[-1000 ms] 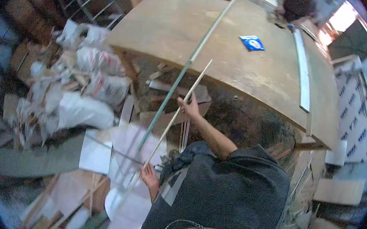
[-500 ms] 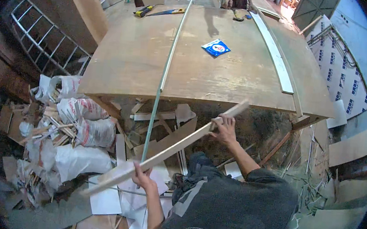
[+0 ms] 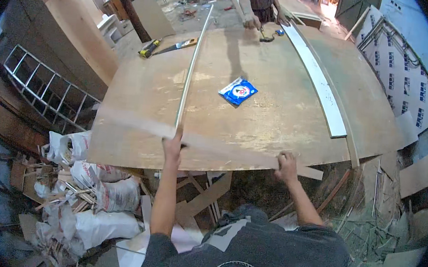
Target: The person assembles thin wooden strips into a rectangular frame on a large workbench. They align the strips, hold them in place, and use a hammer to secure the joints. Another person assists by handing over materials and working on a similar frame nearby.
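Observation:
Across the near edge of the plywood table lies a long pale wooden strip [image 3: 233, 150], smeared by motion, roughly level from left to right. My left hand [image 3: 173, 149] is closed around it left of the middle. Close to its right end, my right hand [image 3: 287, 167] grips the same strip. A long thin narrow strip [image 3: 194, 62] runs away over the tabletop from just beyond my left hand; its near end is hidden there. Farther in on the table sits a blue and white packet [image 3: 238, 91].
The plywood table [image 3: 140, 95] also carries a white board [image 3: 314, 84], a handsaw [image 3: 178, 45], a yellow-black tool [image 3: 150, 48] and a hammer [image 3: 266, 36]. Across it, a co-worker's hand [image 3: 252, 22] is at the hammer. Stuffed sacks [image 3: 107, 229] and wood scraps crowd the left floor; a ladder [image 3: 48, 84] leans there.
Both hands have carried the wooden strip forward to the table edge, swinging its left end away from me. My view has shifted, showing more of the far side and the co-worker.

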{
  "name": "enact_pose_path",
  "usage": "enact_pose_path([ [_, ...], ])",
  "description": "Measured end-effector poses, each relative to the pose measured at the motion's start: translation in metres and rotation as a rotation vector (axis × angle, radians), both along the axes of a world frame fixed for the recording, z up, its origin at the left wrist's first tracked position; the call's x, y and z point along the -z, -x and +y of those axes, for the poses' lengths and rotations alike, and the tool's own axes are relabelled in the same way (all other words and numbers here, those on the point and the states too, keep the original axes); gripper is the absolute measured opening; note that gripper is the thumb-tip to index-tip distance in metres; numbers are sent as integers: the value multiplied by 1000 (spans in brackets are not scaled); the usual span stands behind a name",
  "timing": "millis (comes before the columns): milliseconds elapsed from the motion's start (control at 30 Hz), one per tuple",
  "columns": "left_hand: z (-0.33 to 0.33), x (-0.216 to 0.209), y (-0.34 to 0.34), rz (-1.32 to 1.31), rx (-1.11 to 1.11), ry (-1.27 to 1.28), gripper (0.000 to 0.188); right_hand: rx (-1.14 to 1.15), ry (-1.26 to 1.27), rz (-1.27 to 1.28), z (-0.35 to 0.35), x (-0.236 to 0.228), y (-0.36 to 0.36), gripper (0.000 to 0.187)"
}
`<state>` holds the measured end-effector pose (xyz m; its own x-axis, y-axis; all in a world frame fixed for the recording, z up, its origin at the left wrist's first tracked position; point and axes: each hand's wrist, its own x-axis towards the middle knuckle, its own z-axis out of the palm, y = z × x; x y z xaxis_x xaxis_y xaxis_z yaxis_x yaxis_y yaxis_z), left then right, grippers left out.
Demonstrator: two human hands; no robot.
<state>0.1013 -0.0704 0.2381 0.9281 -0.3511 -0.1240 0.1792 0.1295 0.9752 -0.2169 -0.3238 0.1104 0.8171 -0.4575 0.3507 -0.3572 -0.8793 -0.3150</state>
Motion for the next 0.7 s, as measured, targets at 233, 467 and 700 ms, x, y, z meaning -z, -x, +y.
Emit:
enact_pose_path([
  [233,-156,-13,-32,-21,399,210,37,113,-24,-259,-166,-15,-95,41],
  [467,-132,0,-108,-175,-260,473,36,-115,115,-178,-287,-49,-246,55],
  [700,-216,63,-55,-222,-486,312,31,389,-269,-504,-279,-62,-349,77],
])
